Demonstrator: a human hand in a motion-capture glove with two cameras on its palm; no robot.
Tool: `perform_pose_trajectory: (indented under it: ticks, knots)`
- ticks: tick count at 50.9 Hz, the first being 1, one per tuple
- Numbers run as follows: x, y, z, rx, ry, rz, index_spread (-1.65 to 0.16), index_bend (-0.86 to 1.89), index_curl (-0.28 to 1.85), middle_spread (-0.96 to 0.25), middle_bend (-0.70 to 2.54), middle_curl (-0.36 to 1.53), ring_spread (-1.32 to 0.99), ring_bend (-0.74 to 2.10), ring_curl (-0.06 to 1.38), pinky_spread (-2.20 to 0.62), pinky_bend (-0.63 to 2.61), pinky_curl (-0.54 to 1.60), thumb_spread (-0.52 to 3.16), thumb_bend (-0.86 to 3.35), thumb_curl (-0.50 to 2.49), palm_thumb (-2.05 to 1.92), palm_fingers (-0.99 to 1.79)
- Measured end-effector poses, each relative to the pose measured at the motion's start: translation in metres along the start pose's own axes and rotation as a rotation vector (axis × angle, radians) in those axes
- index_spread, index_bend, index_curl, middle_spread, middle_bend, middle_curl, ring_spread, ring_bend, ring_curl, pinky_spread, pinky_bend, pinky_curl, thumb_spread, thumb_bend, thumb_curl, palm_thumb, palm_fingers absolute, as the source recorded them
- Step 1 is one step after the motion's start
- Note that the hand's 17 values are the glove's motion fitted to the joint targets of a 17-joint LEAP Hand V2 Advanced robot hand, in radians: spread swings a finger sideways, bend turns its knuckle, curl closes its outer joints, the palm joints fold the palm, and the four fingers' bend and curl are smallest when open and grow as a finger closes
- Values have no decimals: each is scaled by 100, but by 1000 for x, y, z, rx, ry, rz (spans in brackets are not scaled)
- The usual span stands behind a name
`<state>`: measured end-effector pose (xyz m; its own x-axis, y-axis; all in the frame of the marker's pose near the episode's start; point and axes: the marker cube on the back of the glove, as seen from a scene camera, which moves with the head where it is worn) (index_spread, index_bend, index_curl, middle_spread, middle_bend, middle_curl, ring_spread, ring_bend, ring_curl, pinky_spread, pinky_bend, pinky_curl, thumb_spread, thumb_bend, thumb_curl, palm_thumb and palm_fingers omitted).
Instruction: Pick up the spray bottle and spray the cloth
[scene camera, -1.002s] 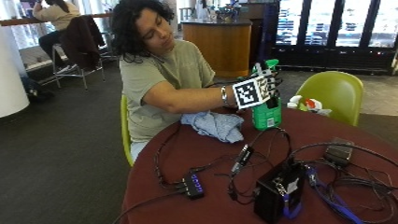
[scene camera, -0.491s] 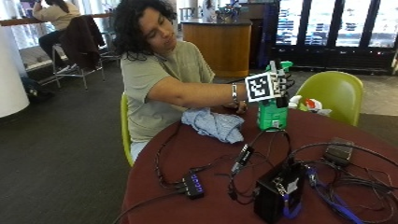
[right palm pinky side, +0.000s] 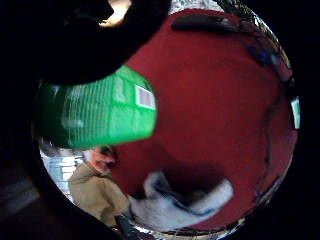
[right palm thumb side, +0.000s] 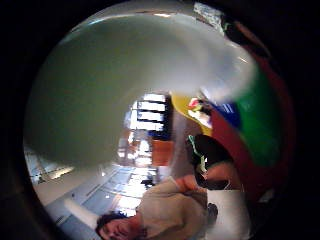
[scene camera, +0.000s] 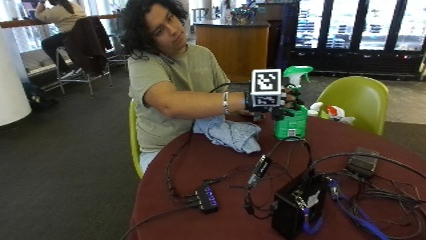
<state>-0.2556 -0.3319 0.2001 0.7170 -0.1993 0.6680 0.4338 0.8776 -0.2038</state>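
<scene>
Lifted clear of the red surface (scene camera: 219, 165) since a second ago, the green bottle (scene camera: 291, 122) is gripped by the fingers of the right hand (scene camera: 269, 102) beside the cloth (scene camera: 227, 134), though spray could miss if the nozzle is aimed away.
</scene>
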Motion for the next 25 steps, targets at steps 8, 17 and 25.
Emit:
perform_pose_trajectory:
  ticks: [8, 17, 25]
  knots:
    - [-2, 72, -15, -35, 273, 22, -35, 14, 41, -1, 19, 38, -7, 30, 36, 18, 30, 35, 92, -5, 56, 70, 40]
    - [-12, 148, -2, -58, 401, -2, -37, 16, 37, -1, 19, 37, -6, 25, 34, 21, 25, 33, 98, -4, 50, 65, 37]
    - [-17, 201, -5, -68, 499, -10, -39, 16, 35, -1, 18, 36, -6, 22, 33, 22, 23, 33, 101, -3, 45, 62, 35]
